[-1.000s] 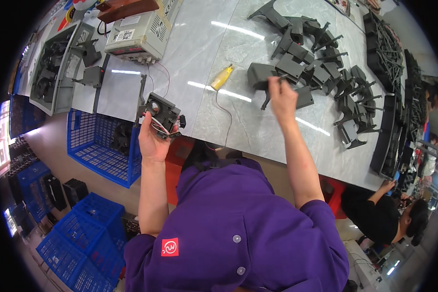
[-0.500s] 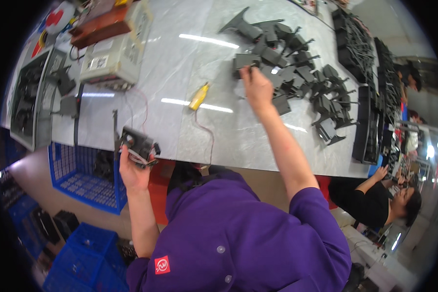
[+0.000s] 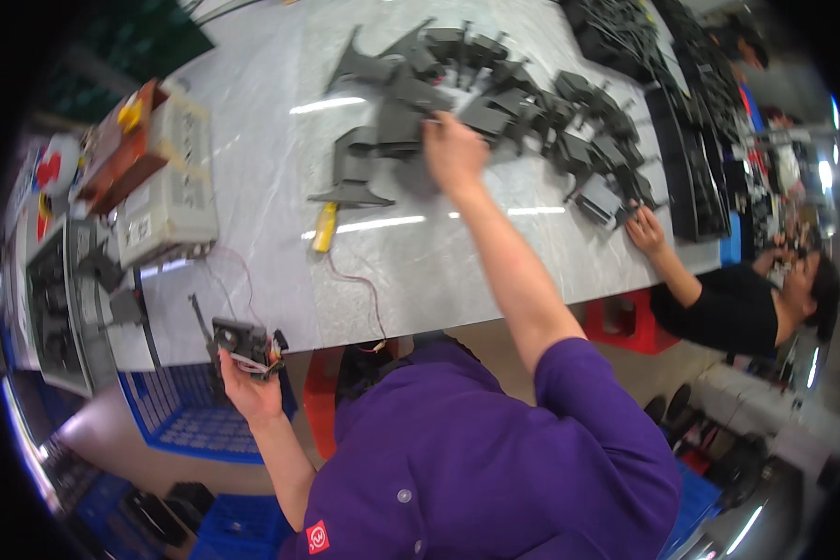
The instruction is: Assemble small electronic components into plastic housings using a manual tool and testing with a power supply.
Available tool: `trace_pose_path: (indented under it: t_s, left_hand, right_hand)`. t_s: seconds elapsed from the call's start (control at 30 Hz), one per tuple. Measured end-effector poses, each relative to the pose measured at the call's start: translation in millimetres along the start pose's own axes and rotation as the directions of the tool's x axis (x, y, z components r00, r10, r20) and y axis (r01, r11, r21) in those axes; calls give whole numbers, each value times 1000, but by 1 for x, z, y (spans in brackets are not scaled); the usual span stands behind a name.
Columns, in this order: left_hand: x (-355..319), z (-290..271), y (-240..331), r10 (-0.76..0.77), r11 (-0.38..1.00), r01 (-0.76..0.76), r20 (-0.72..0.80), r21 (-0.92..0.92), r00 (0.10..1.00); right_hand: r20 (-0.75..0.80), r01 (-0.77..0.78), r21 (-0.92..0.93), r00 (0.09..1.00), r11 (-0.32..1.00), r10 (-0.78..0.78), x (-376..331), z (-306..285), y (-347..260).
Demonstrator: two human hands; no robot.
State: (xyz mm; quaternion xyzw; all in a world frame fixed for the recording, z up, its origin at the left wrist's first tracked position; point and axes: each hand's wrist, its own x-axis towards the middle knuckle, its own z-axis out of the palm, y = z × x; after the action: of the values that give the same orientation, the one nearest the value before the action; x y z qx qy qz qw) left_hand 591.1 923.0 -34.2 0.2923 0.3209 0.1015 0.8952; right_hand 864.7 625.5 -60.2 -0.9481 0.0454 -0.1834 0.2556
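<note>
Left hand [image 3: 252, 394] is holding a wired module [image 3: 241, 338] at the bench's [image 3: 271, 168] near edge — right hand [image 3: 457, 157] is pinching a dark housing [image 3: 403, 119], farther in, rightward.

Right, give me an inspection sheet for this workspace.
Surface: glossy, grey marbled table.
Work pieces: wired dark part; dark housing beside other dark pieces.
Clutter: yellow object; beige instrument with a reddish-brown piece on top.
Hands: left hand holds the wired dark part; right hand has fingers at the dark housing's edge, grip unclear.
Cables: thin lead from the yellow object toward the near edge; thin wires by the instrument.
Surroundings: blue crate below table height; co-worker in black at right.
</note>
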Motion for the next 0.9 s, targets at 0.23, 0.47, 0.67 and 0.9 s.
trace_pose_path:
  t_s: [0.23, 0.47, 0.67, 0.9]
  left_hand:
    - [-12, 22, 3, -3, 997, -3, 87, 76, 996]
    - [-25, 12, 3, 43, 997, -42, -12, 60, 999]
    - [-12, 17, 3, 7, 999, -7, -16, 33, 1000]
    - [20, 9, 15, -95, 995, 87, 144, 58, 985]
  right_hand:
    - [41, 49, 372, 997, 927, -69, 11, 16, -43]
    - [-129, -390, 323, 884, 862, 449, 13, -29, 84]
    - [67, -107, 463, 994, 880, 85, 39, -23, 70]
    - [669, -637, 743, 706, -206, 230, -41, -63, 83]
